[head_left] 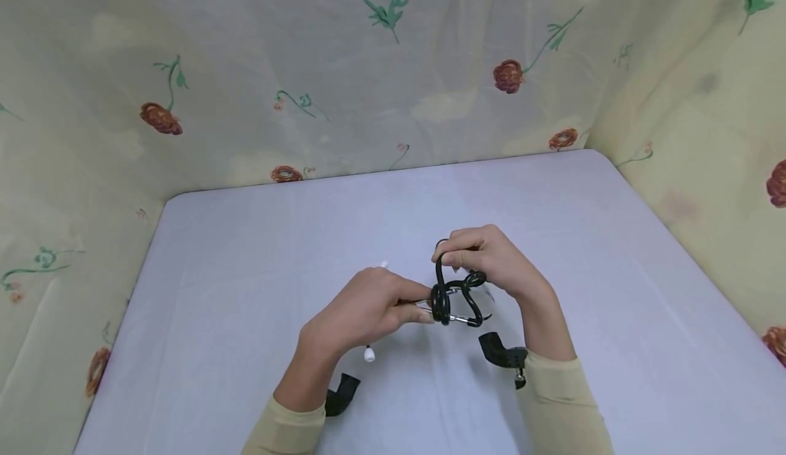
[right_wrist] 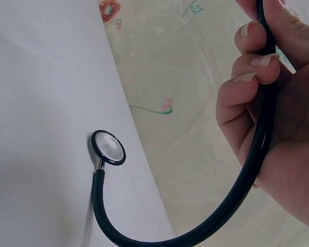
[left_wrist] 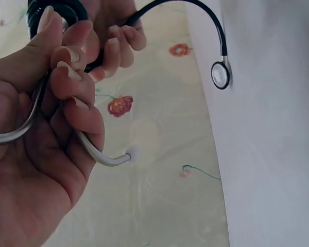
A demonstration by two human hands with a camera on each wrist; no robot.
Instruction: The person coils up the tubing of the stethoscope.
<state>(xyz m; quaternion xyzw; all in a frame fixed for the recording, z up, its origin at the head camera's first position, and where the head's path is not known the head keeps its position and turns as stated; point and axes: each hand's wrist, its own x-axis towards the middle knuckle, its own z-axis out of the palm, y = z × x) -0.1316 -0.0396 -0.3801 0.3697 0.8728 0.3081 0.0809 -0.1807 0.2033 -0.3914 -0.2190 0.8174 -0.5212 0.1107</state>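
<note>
A stethoscope with black tubing (head_left: 440, 303) is held between both hands above the white table, its tubing wound in loops around the metal part. My left hand (head_left: 371, 305) grips the metal ear tubes (left_wrist: 105, 158), fingers curled over them. One white ear tip (head_left: 369, 354) sticks out below that hand. With thumb and fingers, my right hand (head_left: 491, 257) holds a length of the tubing (right_wrist: 260, 139) just above the loops. From there the tubing curves down in a free arc to the round chest piece (right_wrist: 109, 147), which hangs close to the table surface.
The table (head_left: 245, 250) is covered in white cloth with rounded far corners. Flower-printed cloth (head_left: 393, 100) rises behind it and along both sides. Black wrist mounts (head_left: 503, 353) sit at both forearms, below the hands.
</note>
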